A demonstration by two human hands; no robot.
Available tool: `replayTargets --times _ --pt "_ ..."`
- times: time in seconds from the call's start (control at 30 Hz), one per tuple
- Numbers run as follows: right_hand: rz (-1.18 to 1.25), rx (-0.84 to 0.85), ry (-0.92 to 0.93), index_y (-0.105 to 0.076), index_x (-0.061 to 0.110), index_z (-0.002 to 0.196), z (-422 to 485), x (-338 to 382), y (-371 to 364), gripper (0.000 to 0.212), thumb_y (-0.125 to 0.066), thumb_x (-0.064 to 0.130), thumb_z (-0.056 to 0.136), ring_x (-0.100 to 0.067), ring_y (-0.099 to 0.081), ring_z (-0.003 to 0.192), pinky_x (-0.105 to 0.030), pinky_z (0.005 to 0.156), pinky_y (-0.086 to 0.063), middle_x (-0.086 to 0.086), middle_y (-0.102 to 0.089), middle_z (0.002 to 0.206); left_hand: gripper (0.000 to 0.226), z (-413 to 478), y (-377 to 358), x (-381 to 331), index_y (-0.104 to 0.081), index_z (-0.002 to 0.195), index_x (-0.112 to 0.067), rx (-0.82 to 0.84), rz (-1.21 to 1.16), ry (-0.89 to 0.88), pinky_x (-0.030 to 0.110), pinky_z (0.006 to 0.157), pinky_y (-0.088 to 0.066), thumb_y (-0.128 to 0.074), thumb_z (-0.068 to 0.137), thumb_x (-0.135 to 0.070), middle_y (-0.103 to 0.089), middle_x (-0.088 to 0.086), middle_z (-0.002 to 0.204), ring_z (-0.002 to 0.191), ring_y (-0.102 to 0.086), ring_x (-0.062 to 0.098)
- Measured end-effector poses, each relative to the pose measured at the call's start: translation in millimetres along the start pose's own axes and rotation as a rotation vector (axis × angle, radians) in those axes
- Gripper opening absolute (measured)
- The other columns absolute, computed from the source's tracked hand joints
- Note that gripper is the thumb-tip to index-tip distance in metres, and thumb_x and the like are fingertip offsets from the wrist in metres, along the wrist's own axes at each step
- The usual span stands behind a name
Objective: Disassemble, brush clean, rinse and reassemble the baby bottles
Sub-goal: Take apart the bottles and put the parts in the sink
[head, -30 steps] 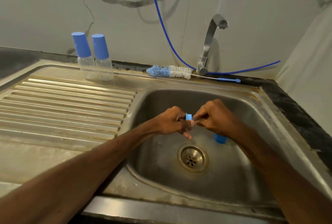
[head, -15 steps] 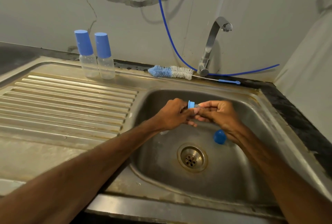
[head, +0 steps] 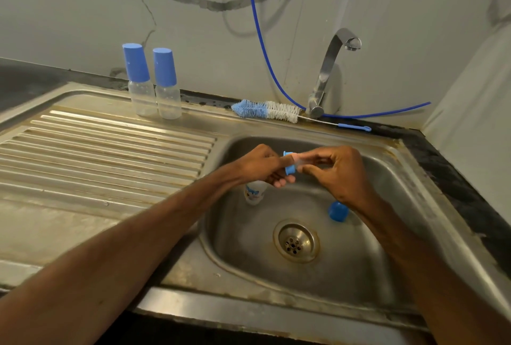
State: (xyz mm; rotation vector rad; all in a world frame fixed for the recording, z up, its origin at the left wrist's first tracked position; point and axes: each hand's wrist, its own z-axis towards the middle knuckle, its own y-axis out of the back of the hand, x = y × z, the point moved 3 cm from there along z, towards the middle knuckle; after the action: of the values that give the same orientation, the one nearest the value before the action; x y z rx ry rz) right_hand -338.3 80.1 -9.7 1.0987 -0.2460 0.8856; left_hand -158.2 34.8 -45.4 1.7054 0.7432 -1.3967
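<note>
Over the sink basin [head: 387, 248] my left hand [head: 260, 166] grips a blue screw ring [head: 290, 169]. My right hand [head: 336, 172] pinches the clear teat [head: 304, 159] that sticks out of the ring. A clear bottle body [head: 254, 192] with a printed label lies in the basin under my left hand. A blue cap [head: 338, 211] lies in the basin beneath my right wrist. Two assembled bottles with blue caps [head: 138, 80] [head: 166, 83] stand at the back of the drainboard. A blue and white bottle brush [head: 266, 111] lies on the rim behind the basin.
The tap [head: 330, 68] stands at the back right, its spout over the basin, no water running. A blue hose [head: 265, 49] hangs down the wall and runs right behind the tap. The ribbed drainboard [head: 96, 151] lies to the left. The drain [head: 296, 241] sits mid-basin.
Both hands have risen a little with the ring. My right fingers have drawn the teat further out of the ring. The bottle body below my left hand has come into view.
</note>
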Motion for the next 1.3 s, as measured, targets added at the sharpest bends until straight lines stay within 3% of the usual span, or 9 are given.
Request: replayTargets --times 0.1,0.23,0.47,0.6,0.73,0.87,1.0,1.17,1.3 --pt "-0.033 0.035 0.034 -0.08 0.016 0.092 3 -1 -1 0.014 -0.082 0.008 0.08 -0.002 -0.07 0.075 -0.014 0.07 -0.055 0.012 -0.074 0.081 0.05 0 -6 -1 -0.069 0.112 0.014 0.036 -0.051 0.053 0.021 0.069 -0.059 -0.059 0.102 -0.034 -0.076 0.023 0.101 0.073 -0.073 0.013" --pt "-0.031 0.151 0.013 -0.079 0.015 0.084 1 -5 -9 0.015 -0.081 0.001 0.08 -0.005 -0.07 0.069 -0.016 0.066 -0.056 0.009 -0.072 0.075 0.05 -1 -9 3 -0.066 0.108 0.02 0.108 0.009 0.068 0.019 0.069 -0.059 -0.058 0.102 -0.029 -0.075 0.025 0.1 0.076 -0.076 0.016" --pt "0.323 0.148 -0.307 -0.072 -0.002 0.093 -6 -13 -1 0.025 -0.085 0.007 0.072 -0.026 -0.077 0.073 -0.029 0.067 -0.063 -0.013 -0.077 0.082 0.05 -2 -22 2 -0.065 0.107 0.021 0.185 0.177 -0.056 0.029 0.081 -0.063 -0.053 0.105 -0.027 -0.076 0.022 0.101 0.082 -0.077 0.019" --pt "0.435 0.115 -0.398 -0.071 -0.001 0.091 -6 -14 0 0.024 -0.085 0.003 0.072 -0.03 -0.076 0.074 -0.028 0.065 -0.063 -0.015 -0.076 0.081 0.041 -3 -29 -1 -0.072 0.104 0.008 0.073 0.298 -0.12 0.034 0.082 -0.063 -0.055 0.105 -0.029 -0.078 0.012 0.091 0.08 -0.078 0.019" --pt "0.417 0.108 -0.367 -0.073 -0.001 0.099 -5 -11 -1 0.024 -0.082 0.002 0.077 -0.025 -0.077 0.079 -0.024 0.068 -0.061 -0.013 -0.077 0.09 0.032 -4 -26 -3 -0.072 0.101 0.003 -0.064 0.271 -0.151 0.034 0.08 -0.064 -0.059 0.103 -0.025 -0.078 0.011 0.089 0.077 -0.077 0.019" --pt "0.433 0.185 -0.391 -0.074 0.003 0.106 -7 -9 3 0.026 -0.077 0.003 0.081 -0.022 -0.077 0.085 -0.022 0.073 -0.06 -0.009 -0.078 0.095 0.029 -3 -19 0 -0.071 0.102 0.005 -0.064 0.241 -0.139 0.041 0.082 -0.064 -0.061 0.102 -0.022 -0.078 0.012 0.09 0.08 -0.078 0.022" --pt "0.373 0.263 -0.386 -0.076 0.008 0.098 -9 -8 -1 0.018 -0.076 -0.001 0.082 -0.023 -0.077 0.084 -0.025 0.074 -0.062 -0.009 -0.078 0.091 0.029 -5 -22 2 -0.071 0.104 0.006 0.002 0.309 -0.129 0.04 0.084 -0.063 -0.06 0.103 -0.021 -0.078 0.014 0.092 0.081 -0.077 0.023" --pt "0.502 0.132 -0.478 -0.075 0.001 0.1 -7 -9 5 0.022 -0.08 0.001 0.079 -0.028 -0.077 0.083 -0.027 0.071 -0.063 -0.014 -0.078 0.089 0.032 -4 -27 -4 -0.069 0.107 0.01 0.025 0.153 -0.13 0.033 0.08 -0.064 -0.057 0.104 -0.02 -0.076 0.015 0.09 0.08 -0.077 0.022" --pt "0.461 0.112 -0.514 -0.072 -0.001 0.102 -8 -11 2 0.025 -0.081 0.003 0.079 -0.031 -0.077 0.08 -0.036 0.072 -0.065 -0.017 -0.077 0.087 0.034 -4 -30 -4 -0.071 0.103 0.005 -0.027 0.307 -0.136 0.032 0.079 -0.064 -0.056 0.105 -0.026 -0.078 0.012 0.09 0.079 -0.077 0.019"
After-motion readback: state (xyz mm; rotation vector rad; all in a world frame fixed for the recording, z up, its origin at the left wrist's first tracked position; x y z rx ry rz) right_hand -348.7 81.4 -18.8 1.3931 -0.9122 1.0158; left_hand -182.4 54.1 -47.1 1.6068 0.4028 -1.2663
